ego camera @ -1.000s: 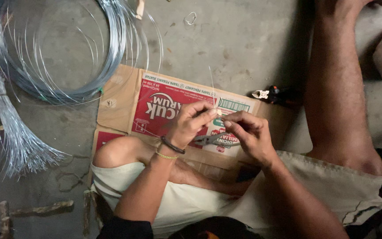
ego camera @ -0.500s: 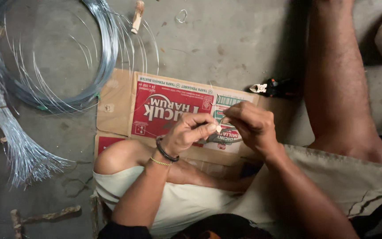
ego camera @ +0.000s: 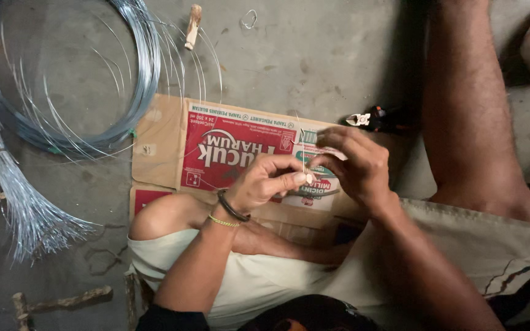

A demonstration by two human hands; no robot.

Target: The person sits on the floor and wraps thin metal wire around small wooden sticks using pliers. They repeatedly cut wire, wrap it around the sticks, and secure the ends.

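My left hand point(ego camera: 269, 182) and my right hand point(ego camera: 352, 163) meet over a flattened cardboard box point(ego camera: 216, 153) with a red printed panel. Both pinch a short thin piece of wire point(ego camera: 302, 152) that stands up between the fingertips. The left thumb and forefinger grip its lower end; the right fingers curl around it just beside them. A dark bracelet and a yellow band sit on my left wrist. I sit on the floor with my knees bent.
A big coil of silvery wire point(ego camera: 136, 79) lies at the upper left, a bundle of cut straight wires point(ego camera: 19, 202) at the left. Pliers with red and black handles point(ego camera: 372, 117) rest beyond my right hand. Small wooden sticks point(ego camera: 192, 26) lie about on the concrete floor.
The view has shifted slightly; the hands stay together over the cardboard, working the wire piece, with the right hand now closer above the left fingertips.
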